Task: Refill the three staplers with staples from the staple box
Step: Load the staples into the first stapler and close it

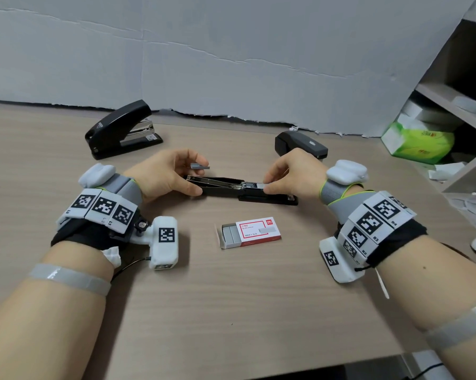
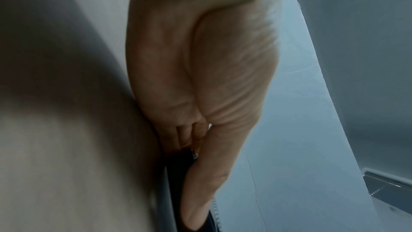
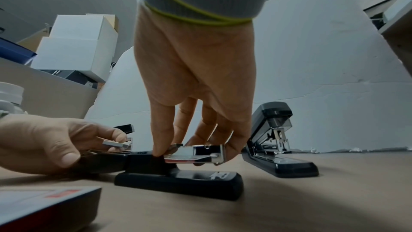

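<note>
Even, diffuse overhead light fills the head view, bright and sharp at centre, with soft short shadows under both forearms on the wooden desk (image 1: 231, 311). Wide-angle distortion bends the shelf (image 1: 456, 100) at the right edge. The left wrist view is dim, bluish and heavily blurred, the left hand (image 2: 200, 77) soft and shadowed. The right wrist view is darker overall, the right hand (image 3: 196, 70) underlit; a glint shows on the chrome magazine (image 3: 196, 153), and the foreground staple box (image 3: 44, 205) is out of focus.

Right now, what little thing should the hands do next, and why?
Probably lower the strip of staples into the open stapler. The left hand pinches the strip just above the bare metal channel, while the right hand steadies the stapler's other end on the table.
</note>
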Demonstrator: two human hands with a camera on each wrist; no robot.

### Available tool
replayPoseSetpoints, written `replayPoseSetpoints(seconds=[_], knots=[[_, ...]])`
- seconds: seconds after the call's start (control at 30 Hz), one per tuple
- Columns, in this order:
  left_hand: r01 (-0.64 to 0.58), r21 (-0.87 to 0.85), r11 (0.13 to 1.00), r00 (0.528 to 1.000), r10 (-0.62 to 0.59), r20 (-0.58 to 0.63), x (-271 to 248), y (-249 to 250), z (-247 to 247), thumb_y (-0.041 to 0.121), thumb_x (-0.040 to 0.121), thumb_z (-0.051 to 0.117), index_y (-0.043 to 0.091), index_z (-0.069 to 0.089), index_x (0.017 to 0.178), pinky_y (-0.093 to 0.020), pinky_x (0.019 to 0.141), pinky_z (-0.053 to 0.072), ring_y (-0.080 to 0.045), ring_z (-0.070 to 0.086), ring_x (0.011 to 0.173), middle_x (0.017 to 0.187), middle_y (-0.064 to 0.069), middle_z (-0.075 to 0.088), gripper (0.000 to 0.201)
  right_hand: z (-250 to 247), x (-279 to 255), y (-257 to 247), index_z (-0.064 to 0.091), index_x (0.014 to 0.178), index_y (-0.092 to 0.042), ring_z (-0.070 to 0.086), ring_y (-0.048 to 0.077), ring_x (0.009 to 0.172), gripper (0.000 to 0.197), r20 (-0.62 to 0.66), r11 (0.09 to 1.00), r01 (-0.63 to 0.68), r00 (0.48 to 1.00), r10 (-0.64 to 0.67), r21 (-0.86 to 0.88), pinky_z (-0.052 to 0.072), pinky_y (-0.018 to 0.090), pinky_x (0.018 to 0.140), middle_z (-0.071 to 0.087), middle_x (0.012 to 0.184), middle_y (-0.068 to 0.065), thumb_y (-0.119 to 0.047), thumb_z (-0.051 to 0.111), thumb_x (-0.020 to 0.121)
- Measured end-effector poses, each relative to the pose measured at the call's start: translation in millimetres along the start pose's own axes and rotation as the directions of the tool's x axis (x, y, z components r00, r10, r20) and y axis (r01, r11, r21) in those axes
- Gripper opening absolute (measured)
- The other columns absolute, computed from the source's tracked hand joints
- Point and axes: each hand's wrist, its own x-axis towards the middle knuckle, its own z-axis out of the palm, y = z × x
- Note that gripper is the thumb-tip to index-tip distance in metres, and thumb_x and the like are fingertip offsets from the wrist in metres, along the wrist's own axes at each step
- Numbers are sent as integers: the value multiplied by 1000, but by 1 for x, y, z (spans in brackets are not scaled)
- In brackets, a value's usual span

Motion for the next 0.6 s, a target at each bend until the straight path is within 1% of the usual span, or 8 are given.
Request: replayPoseSetpoints(seconds=[0.07, 0.13, 0.2, 0.27, 0.37, 0.47, 0.53, 0.6], knots=[[-8, -28, 1000, 1000, 8, 1, 0, 0, 0, -3, 54, 77, 16, 59, 104, -25, 71, 58, -13, 63, 70, 94, -6, 61, 56, 0, -1, 3, 75, 83, -24, 63, 7, 70, 15, 23, 1000, 4, 1000, -4, 20, 48, 20, 64, 69, 75, -10, -24, 84, 71], [-10, -42, 999, 1000, 10, 2, 0, 0, 1, -4, 54, 76, 15, 59, 104, -25, 69, 58, -13, 63, 71, 94, -7, 61, 56, -2, -2, 4, 75, 87, -25, 65, 8, 73, 17, 33, 999, 21, 999, -22, 41, 52, 23, 69, 70, 79, -8, -21, 82, 72], [-12, -40, 999, 1000, 12, 3, 0, -1, 0, -4, 54, 76, 15, 59, 104, -25, 70, 59, -14, 63, 74, 95, -6, 62, 56, -5, -5, 4, 75, 90, -26, 65, 9, 74, 18, 41, 998, 49, 998, -50, 38, 56, 28, 73, 71, 83, -6, -16, 76, 75], [-9, -49, 999, 1000, 9, 0, 1, -1, 0, -5, 54, 76, 14, 59, 104, -25, 69, 59, -15, 62, 75, 94, -6, 61, 57, -5, -9, 2, 76, 94, -30, 64, 8, 75, 25, 73, 997, 80, 994, -79, -16, 55, 26, 73, 70, 87, -3, -12, 67, 79], [-10, -67, 998, 1000, 10, -1, 2, -2, 1, -7, 54, 74, 13, 59, 104, -23, 64, 57, -12, 63, 70, 89, -3, 60, 56, -2, -12, 0, 73, 106, -38, 63, 11, 91, 38, 128, 981, 118, 987, -99, -151, 52, 27, 83, 66, 103, -8, -13, 59, 81], [-6, -63, 998, 1000, 6, -10, 1, -2, 0, -6, 54, 75, 13, 59, 104, -22, 65, 57, -13, 63, 72, 89, -3, 61, 56, -1, -15, 1, 69, 114, -41, 60, 14, 102, 47, 146, 976, 116, 985, -90, -186, 49, 29, 91, 63, 112, -8, -11, 55, 81], [-4, -65, 998, 1000, 3, -14, 1, -3, 0, -8, 54, 76, 13, 59, 105, -23, 65, 58, -13, 64, 74, 90, -2, 63, 57, -4, -18, 5, 69, 115, -41, 59, 15, 102, 49, 156, 974, 117, 984, -87, -192, 48, 29, 92, 64, 116, -5, -9, 54, 82], [-6, -61, 998, 1000, 5, -16, 2, -3, -1, -16, 58, 77, 12, 59, 106, -23, 65, 58, -12, 65, 74, 90, -3, 63, 58, -8, -21, 11, 67, 117, -42, 58, 14, 97, 50, 169, 977, 93, 984, -60, -194, 46, 25, 88, 63, 113, -5, -8, 53, 83]])
